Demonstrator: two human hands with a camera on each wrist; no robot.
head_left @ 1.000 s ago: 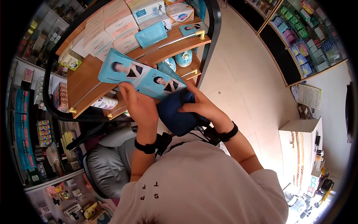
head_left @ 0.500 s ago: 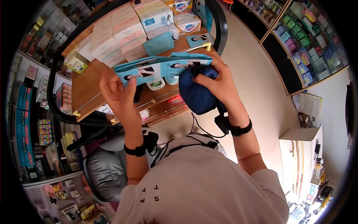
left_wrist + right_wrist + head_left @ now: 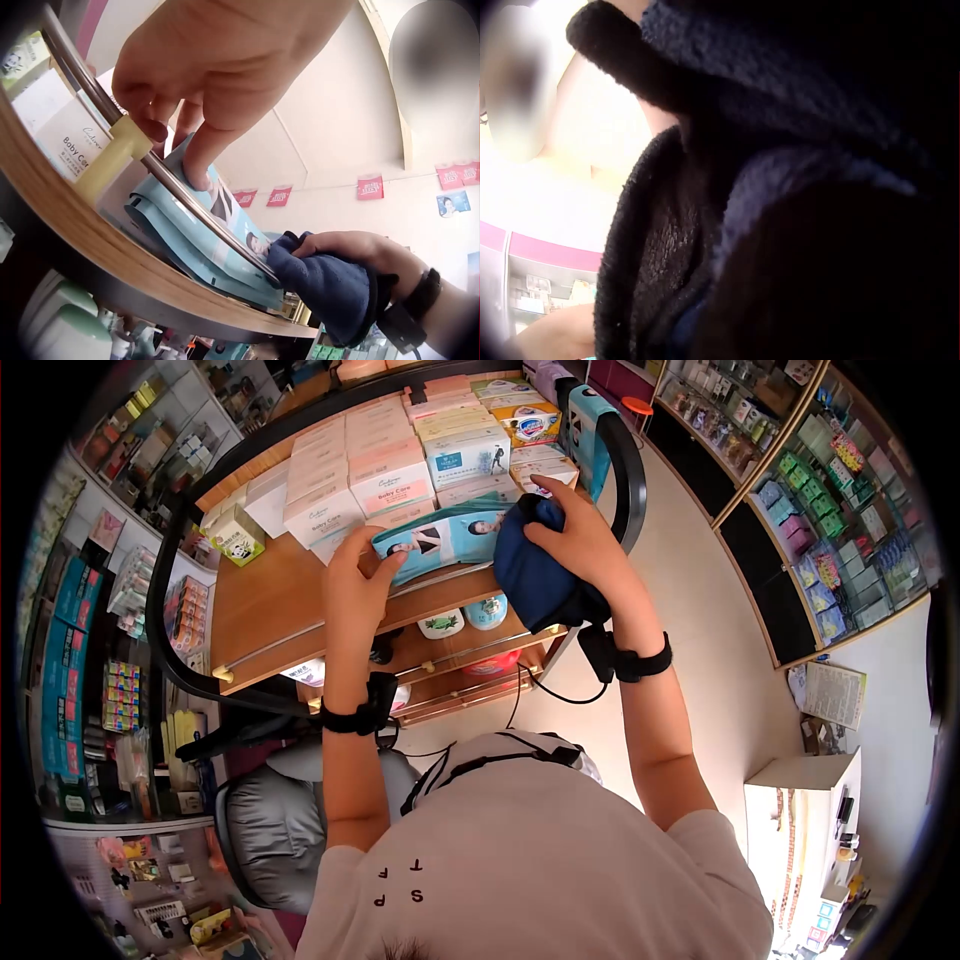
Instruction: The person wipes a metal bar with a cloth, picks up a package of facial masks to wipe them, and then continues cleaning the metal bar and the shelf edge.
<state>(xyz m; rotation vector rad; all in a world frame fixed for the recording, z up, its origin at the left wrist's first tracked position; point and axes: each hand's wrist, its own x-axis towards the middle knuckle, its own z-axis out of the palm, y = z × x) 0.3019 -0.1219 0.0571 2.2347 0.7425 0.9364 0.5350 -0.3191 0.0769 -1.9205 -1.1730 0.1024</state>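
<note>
Light blue flat packets (image 3: 450,542) with a person's photo printed on them stand in a bunch at the front of the wooden shelf, behind its metal rail (image 3: 196,212). My left hand (image 3: 352,580) pinches their left end, the thumb pressed to the printed front and the fingers behind. A bunched navy plush cloth (image 3: 537,570) with a dark edging is gripped in my right hand (image 3: 590,545), at the packets' right end. In the left wrist view the cloth (image 3: 322,277) overlaps the rail's end. Dark cloth fills most of the right wrist view.
Stacked pale pink and white boxes (image 3: 392,482) stand behind the packets. A panda-print box (image 3: 238,538) sits at the shelf's left. Bottles (image 3: 440,624) stand on the level below. A black curved frame (image 3: 628,480) borders the shelf unit. A grey padded chair (image 3: 270,830) is at lower left.
Both hands have carried the packets forward, from above the shelf's front down onto it, behind the rail. The navy cloth has stayed in the right hand throughout.
</note>
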